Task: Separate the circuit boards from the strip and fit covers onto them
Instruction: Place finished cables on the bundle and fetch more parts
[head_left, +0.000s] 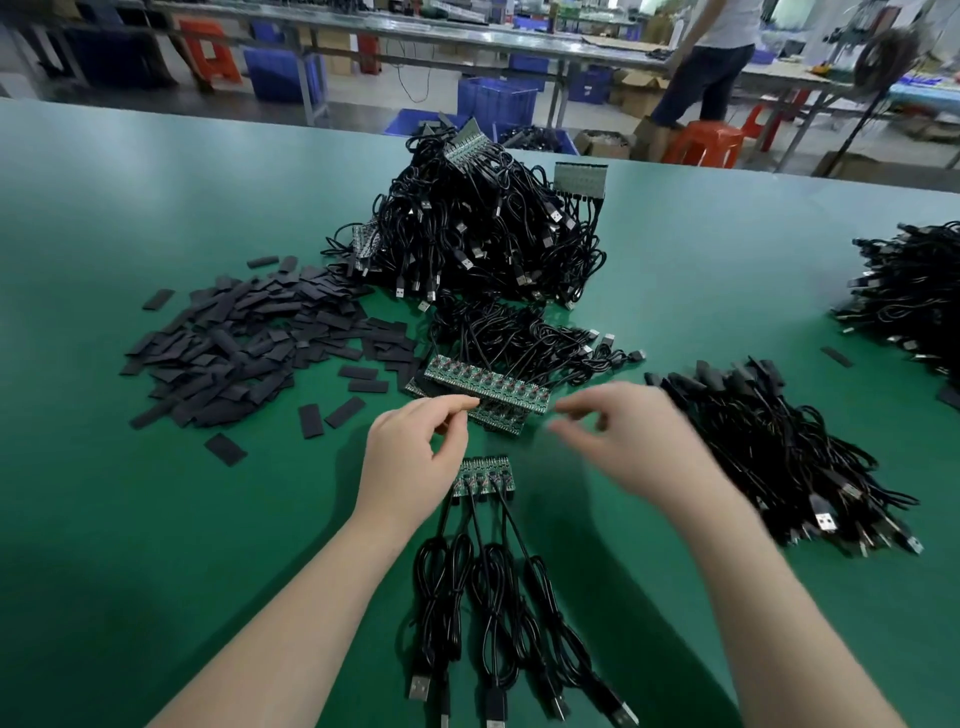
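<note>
A: Nearest, on the green table (130, 519)?
B: Four coiled black USB cables (498, 639), plugs toward the near edge, leads running up into a short strip of circuit boards (484, 477) lying flat.

A: Hands?
B: Just beyond that strip, apart from each other. Left hand (410, 457) raised over the strip's left end, fingers curled, thumb and forefinger pinched together; whether on anything, impossible to tell. Right hand (628, 441) blurred, fingers loosely bent, nothing seen in it.

A: Past the fingertips?
B: A longer strip of boards (488, 387), stacked on others, still joined, cables trailing away behind.

A: To the sides?
B: Left, a spread heap of flat black covers (249, 343). Right, a pile of cables with capped ends (779, 457); further right, another cable pile (909, 296) at the frame's edge.

A: Farther?
B: A tall tangled mound of cabled strips (478, 234). Beyond the table, blue crates (496, 101), orange stools (701, 143), long benches and a person standing (711, 62).
</note>
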